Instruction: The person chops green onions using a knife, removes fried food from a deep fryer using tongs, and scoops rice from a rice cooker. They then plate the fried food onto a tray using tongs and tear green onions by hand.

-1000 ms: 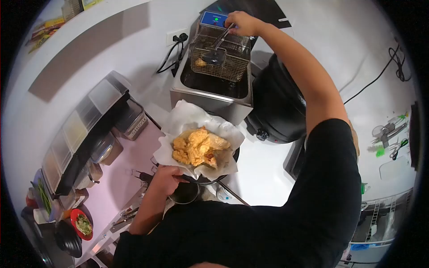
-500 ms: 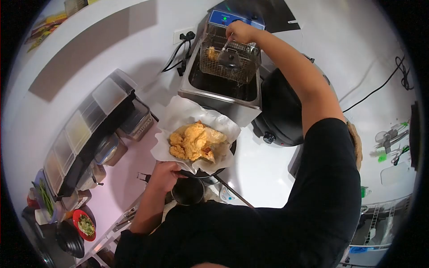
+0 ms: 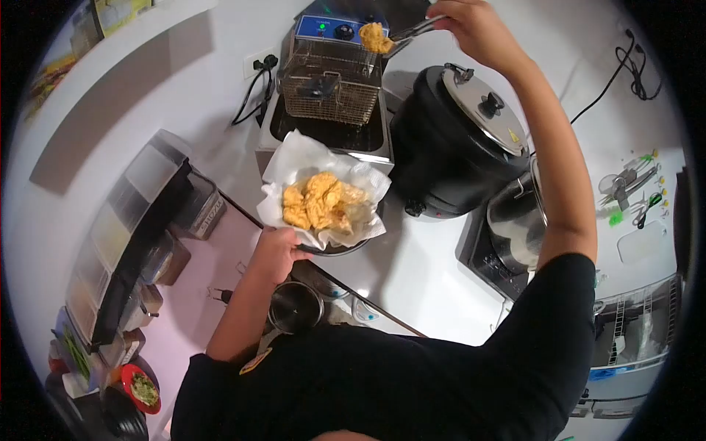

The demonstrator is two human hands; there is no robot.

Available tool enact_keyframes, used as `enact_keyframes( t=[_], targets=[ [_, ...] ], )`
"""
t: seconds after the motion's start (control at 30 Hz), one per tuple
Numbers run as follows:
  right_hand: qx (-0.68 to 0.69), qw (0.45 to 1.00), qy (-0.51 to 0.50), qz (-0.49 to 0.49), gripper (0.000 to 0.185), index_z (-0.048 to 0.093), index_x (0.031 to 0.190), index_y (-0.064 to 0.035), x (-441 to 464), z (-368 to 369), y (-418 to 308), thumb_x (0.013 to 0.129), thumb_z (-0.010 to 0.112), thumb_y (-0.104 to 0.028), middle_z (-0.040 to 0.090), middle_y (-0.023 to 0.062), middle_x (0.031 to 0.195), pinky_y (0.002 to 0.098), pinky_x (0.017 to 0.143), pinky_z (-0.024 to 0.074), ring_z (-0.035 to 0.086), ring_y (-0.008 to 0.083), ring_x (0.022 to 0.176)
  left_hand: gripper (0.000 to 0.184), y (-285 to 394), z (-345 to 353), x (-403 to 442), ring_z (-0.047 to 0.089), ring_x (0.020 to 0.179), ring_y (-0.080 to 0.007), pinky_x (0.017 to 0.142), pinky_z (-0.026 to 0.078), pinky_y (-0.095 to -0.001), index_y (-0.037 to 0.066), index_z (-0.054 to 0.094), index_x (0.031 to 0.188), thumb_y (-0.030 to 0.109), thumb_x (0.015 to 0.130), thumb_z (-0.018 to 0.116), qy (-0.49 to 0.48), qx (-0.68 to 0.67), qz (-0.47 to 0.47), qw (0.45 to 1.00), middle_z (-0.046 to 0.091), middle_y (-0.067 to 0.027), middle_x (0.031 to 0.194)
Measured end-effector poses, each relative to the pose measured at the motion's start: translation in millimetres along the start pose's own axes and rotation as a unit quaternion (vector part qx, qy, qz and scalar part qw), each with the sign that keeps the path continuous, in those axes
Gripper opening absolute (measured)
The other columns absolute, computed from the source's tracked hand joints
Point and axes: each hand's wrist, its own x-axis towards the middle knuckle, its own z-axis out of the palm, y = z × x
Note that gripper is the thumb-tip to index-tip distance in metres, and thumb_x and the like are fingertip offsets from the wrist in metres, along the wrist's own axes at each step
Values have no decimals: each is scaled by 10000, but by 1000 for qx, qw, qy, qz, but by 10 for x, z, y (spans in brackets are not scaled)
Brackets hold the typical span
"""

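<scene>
Lifted out of the silver wire basket [image 3: 331,101] since the earlier frame, one small golden fried piece [image 3: 376,38] is now held in slim metal tongs [image 3: 418,29] beside the blue control panel [image 3: 334,31] of the steel fryer. The tongs are pinched by the right hand [image 3: 474,33], raised high with the arm outstretched. By the left hand [image 3: 278,256], its elbow bent, the near-left edge of a dark round pan [image 3: 346,250] is gripped; how its hidden fingers are set cannot be told. Inside, more golden fried pieces [image 3: 320,202] are cradled on crumpled white paper [image 3: 294,158]. On the glossy white desk [image 3: 423,279], a squat black pot [image 3: 434,162] topped by a steel lid is seen right of the fryer. Farther right, a shiny steel pot [image 3: 515,220] is set on a black cooktop. At left, clear-lidded containers [image 3: 132,206] are lined up along the wall.
</scene>
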Motion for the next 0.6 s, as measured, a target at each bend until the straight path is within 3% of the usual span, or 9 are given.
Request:
enact_keyframes(
  t=[0.13, 0.23, 0.3, 0.4, 0.53, 0.6],
  targets=[
    [26, 999, 39, -25, 143, 652, 877, -10, -428, -337, -546, 765, 621, -94, 620, 139, 803, 358, 693, 493, 582, 299, 786, 489, -9, 183, -23, 666, 860, -267, 655, 596, -387, -56, 494, 1173, 41, 695, 482, -58, -19, -34, 998, 631, -148, 1045],
    [75, 993, 55, -79, 377, 636, 898, -13, -699, -281, -1009, 540, 692, 92, 583, 110, 911, 392, 721, 469, 552, 296, 846, 531, -35, 284, -111, 646, 937, -275, 723, 587, -423, -54, 469, 1214, 39, 692, 487, -110, -13, -54, 992, 611, -152, 1096],
    [28, 985, 48, -165, 337, 636, 900, 9, -824, -198, -1163, 565, 677, 17, 589, 112, 931, 390, 715, 460, 558, 294, 861, 632, -26, 429, -215, 626, 944, -237, 675, 551, -405, 60, 414, 1288, 41, 659, 479, -113, 0, -97, 989, 582, -90, 1115],
    [1, 970, 14, -242, 335, 635, 933, 26, -937, -116, -1359, 654, 581, -150, 591, 97, 967, 352, 745, 445, 562, 261, 881, 665, -94, 489, -336, 636, 910, -237, 651, 570, -390, 45, 393, 1306, 20, 649, 498, -126, -12, -99, 987, 578, -104, 1120],
    [28, 971, 12, -238, 339, 643, 945, -3, -1026, -92, -1333, 638, 599, -137, 594, 76, 966, 355, 753, 431, 557, 246, 881, 685, -171, 427, -455, 643, 884, -236, 616, 582, -358, 29, 366, 1323, 5, 654, 512, -108, -15, -68, 992, 570, -115, 1123],
    [12, 976, 26, -216, 318, 638, 930, -17, -1028, -146, -1297, 633, 601, -124, 587, 62, 962, 340, 754, 423, 553, 225, 891, 624, -157, 430, -531, 652, 805, -214, 572, 571, -319, 16, 417, 1275, -6, 662, 526, -83, -17, -46, 995, 599, -107, 1041]
  ],
)
